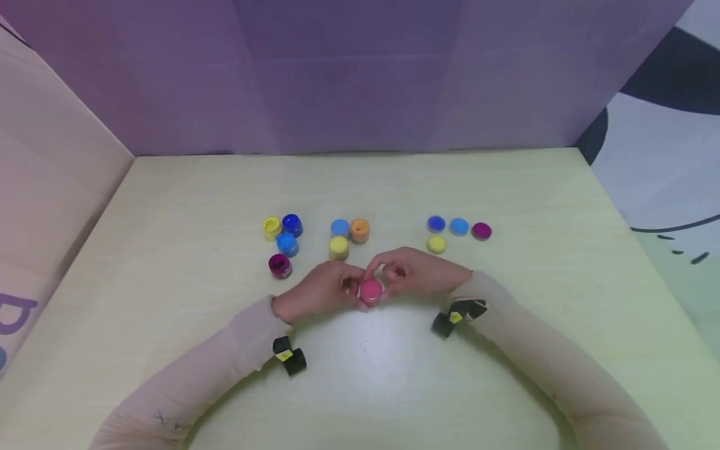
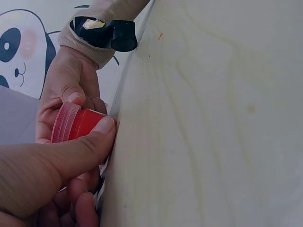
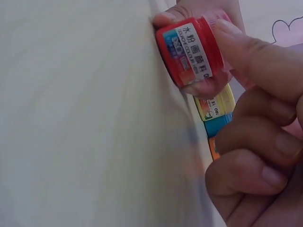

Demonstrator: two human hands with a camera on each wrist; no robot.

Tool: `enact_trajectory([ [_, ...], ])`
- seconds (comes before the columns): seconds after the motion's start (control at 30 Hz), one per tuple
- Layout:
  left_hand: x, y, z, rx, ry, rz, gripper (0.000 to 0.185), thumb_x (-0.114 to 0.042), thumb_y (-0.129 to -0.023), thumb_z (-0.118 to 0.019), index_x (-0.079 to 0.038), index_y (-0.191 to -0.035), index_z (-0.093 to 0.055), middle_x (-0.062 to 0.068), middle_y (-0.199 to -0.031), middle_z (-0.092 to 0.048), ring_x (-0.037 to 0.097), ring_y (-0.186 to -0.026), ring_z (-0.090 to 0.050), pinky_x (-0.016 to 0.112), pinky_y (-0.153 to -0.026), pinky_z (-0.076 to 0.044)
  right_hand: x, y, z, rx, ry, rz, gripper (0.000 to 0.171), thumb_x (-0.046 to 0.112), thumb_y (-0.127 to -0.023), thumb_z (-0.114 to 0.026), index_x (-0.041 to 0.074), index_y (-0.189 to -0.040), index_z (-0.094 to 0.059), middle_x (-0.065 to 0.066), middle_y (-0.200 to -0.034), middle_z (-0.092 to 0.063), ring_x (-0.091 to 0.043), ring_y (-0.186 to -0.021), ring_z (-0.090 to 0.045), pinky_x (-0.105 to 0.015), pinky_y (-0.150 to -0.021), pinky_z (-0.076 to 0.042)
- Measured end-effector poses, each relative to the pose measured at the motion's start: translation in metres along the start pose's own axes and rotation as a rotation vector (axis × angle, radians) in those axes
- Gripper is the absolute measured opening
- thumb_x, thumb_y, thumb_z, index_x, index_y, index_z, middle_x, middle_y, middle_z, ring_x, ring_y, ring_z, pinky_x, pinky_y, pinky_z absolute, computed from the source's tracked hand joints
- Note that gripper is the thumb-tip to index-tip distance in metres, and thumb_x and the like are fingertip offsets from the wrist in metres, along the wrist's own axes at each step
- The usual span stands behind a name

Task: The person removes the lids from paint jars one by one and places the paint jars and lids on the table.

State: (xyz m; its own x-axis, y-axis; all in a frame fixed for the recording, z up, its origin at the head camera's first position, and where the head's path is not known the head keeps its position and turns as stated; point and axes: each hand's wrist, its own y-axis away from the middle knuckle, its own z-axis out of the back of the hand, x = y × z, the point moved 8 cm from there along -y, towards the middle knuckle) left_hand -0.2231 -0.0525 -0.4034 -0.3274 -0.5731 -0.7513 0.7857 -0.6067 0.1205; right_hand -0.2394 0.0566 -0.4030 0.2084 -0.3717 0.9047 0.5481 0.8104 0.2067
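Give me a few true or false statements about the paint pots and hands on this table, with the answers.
1. Both hands hold the red paint pot. True.
2. The red paint pot's lid is off. False: the ribbed lid sits on it.
3. Four loose lids lie to the right of the right hand. True.
4. The left hand rests flat on the table. False: its fingers grip the pot.
5. The orange paint pot is stacked on another. False: it stands on the table.
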Motion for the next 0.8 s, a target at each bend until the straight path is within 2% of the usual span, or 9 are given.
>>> enact_trajectory([
  [0.13,-0.002,0.000,0.000,0.007,0.009,-0.021,0.019,-0.020,-0.077,-0.079,-0.018,-0.093,-0.070,-0.006,-0.064,-0.053,0.012,-0.065,-0.048,0.022,-0.060,-0.038,-0.001,0.002,-0.002,-0.008,-0.037,0.008,0.031,0.010,-0.083,-0.071,0.014,-0.113,-0.063,0.000,-0.059,-0.037,-0.014,-0.055,-0.038,-0.025,-0.063,-0.035],
  [0.27,-0.003,0.001,0.000,0.012,0.011,-0.023,0.027,-0.019,-0.076,-0.079,-0.018,-0.102,-0.071,-0.007,-0.066,-0.055,0.012,-0.067,-0.049,0.023,-0.061,-0.040,-0.003,0.005,-0.003,-0.031,-0.139,0.006,0.035,0.007,-0.083,-0.070,0.006,-0.116,-0.058,0.002,-0.060,-0.036,-0.013,-0.055,-0.036,-0.026,-0.067,-0.036],
  [0.37,-0.003,0.001,0.000,0.015,0.020,-0.024,0.033,-0.018,-0.076,-0.079,-0.018,-0.108,-0.070,-0.007,-0.068,-0.056,0.013,-0.068,-0.050,0.023,-0.062,-0.041,-0.007,0.007,-0.005,-0.055,-0.228,-0.022,0.036,0.005,-0.083,-0.069,0.002,-0.116,-0.055,0.002,-0.060,-0.037,-0.013,-0.056,-0.037,-0.026,-0.067,-0.037],
  [0.43,-0.003,0.001,0.000,0.016,0.024,-0.024,0.035,-0.018,-0.076,-0.079,-0.018,-0.109,-0.070,-0.007,-0.068,-0.056,0.013,-0.068,-0.050,0.023,-0.062,-0.040,-0.008,0.009,-0.007,-0.073,-0.249,-0.045,0.037,0.005,-0.083,-0.069,0.003,-0.117,-0.054,0.001,-0.060,-0.039,-0.013,-0.056,-0.038,-0.026,-0.066,-0.038],
  [0.6,-0.003,0.001,0.000,0.009,0.028,-0.038,0.033,-0.017,-0.075,-0.079,-0.018,-0.107,-0.070,-0.007,-0.068,-0.055,0.012,-0.068,-0.050,0.023,-0.061,-0.040,-0.006,0.010,-0.008,-0.136,-0.190,-0.069,0.038,0.007,-0.082,-0.071,0.007,-0.116,-0.055,0.000,-0.061,-0.041,-0.013,-0.056,-0.040,-0.026,-0.065,-0.038],
  [0.8,-0.001,0.001,0.000,0.005,0.030,-0.048,0.032,-0.014,-0.076,-0.079,-0.017,-0.107,-0.070,-0.008,-0.069,-0.057,0.012,-0.068,-0.051,0.023,-0.063,-0.041,0.001,0.009,-0.013,-0.165,-0.135,-0.063,0.038,0.004,-0.079,-0.072,0.004,-0.111,-0.053,0.001,-0.062,-0.043,-0.012,-0.058,-0.041,-0.025,-0.066,-0.038],
])
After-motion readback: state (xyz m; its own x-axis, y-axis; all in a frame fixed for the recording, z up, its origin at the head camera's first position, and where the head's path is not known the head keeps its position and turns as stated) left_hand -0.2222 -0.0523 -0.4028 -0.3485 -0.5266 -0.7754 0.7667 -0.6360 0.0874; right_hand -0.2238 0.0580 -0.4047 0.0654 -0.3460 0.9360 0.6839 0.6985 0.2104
